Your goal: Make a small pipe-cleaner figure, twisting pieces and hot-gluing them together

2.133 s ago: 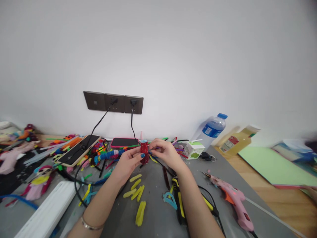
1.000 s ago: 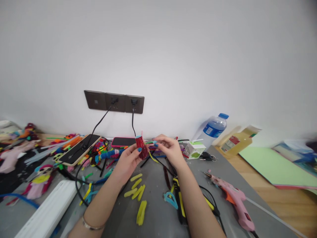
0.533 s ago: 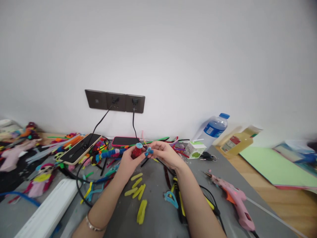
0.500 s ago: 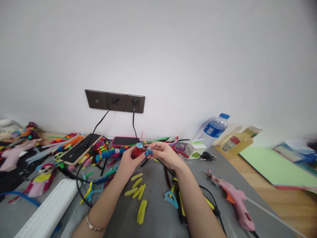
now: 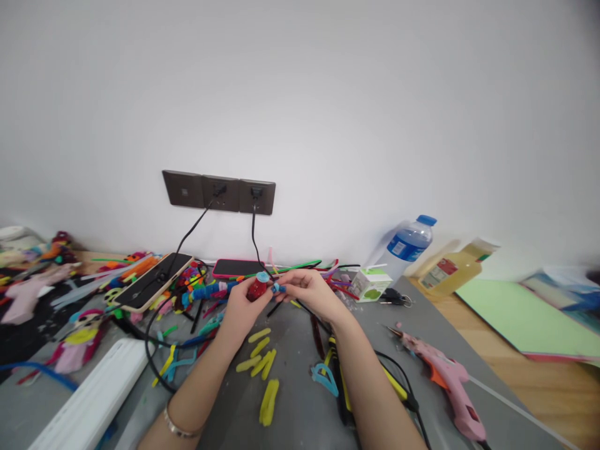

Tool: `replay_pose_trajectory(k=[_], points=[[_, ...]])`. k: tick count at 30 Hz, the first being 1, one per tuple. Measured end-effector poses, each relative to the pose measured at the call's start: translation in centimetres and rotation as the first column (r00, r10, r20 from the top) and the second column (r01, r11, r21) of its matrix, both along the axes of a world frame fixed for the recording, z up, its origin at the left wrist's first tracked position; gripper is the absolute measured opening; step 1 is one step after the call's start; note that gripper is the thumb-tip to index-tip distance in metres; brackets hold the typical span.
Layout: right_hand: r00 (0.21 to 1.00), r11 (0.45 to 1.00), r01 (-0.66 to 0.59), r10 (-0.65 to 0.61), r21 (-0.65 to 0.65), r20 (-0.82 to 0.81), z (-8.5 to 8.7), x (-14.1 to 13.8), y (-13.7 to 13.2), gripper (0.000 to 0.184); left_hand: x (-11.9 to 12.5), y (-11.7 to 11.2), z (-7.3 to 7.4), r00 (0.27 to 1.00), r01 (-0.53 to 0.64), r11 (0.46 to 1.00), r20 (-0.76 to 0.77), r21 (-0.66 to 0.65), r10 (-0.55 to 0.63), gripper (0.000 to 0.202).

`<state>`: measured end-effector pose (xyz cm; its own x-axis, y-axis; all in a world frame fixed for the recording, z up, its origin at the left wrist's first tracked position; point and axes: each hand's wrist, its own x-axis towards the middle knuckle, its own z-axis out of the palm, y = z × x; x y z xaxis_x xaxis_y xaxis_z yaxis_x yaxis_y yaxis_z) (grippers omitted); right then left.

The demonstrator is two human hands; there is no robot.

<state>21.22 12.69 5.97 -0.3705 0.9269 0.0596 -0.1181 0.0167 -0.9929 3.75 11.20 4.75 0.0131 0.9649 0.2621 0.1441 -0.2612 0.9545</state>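
My left hand (image 5: 244, 304) is closed around a small red piece with a light blue top (image 5: 259, 286), which looks like fuzzy pipe cleaner work. My right hand (image 5: 309, 291) pinches a small blue fuzzy piece (image 5: 278, 288) right beside the red one. The fingertips of both hands nearly meet there, and whether the two pieces touch I cannot tell. Below the hands, several short yellow pipe cleaner pieces (image 5: 269, 401) lie on the grey table. A bent light blue loop (image 5: 324, 379) rests beside my right forearm, near yellow-and-black pliers (image 5: 344, 387).
At the right lies a pink glue gun (image 5: 447, 387). Behind it stand a small white-green box (image 5: 370, 284), a water bottle (image 5: 405, 247) and a yellow bottle (image 5: 452, 269). On the left are a phone (image 5: 154, 281), a white power strip (image 5: 91, 394), looping black cables and a pipe cleaner doll (image 5: 82, 340).
The blue piece in my right fingers has turned and shifted slightly closer to the red piece. The left hand stays nearly in place, still holding the red piece.
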Motion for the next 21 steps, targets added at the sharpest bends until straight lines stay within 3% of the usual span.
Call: replay_pose_trajectory(k=[6, 11, 16, 21], points=[[0.998, 0.998, -0.059, 0.06, -0.035, 0.02, -0.2, 0.1, 0.0, 0.025, -0.1, -0.1, -0.2, 0.996, 0.021, 0.99, -0.091, 0.138, -0.008, 0.012], [0.992, 0.984, -0.11, 0.101, -0.138, -0.073, -0.7, 0.0, 0.0, 0.031, 0.1, -0.6, 0.2, 0.988, 0.023, 0.964, -0.152, 0.264, 0.019, 0.006], [0.952, 0.93, -0.242, 0.171, -0.278, -0.255, -0.2, 0.3, -0.2, 0.031, 0.0, -0.5, 0.0, 0.995, -0.054, 0.983, -0.071, 0.175, 0.068, 0.008], [0.858, 0.831, -0.442, 0.28, -0.339, -0.431, -0.1, 1.0, 0.1, 0.012, 0.0, 0.0, -0.4, 0.994, -0.105, 0.993, 0.048, 0.057, 0.102, 0.012]])
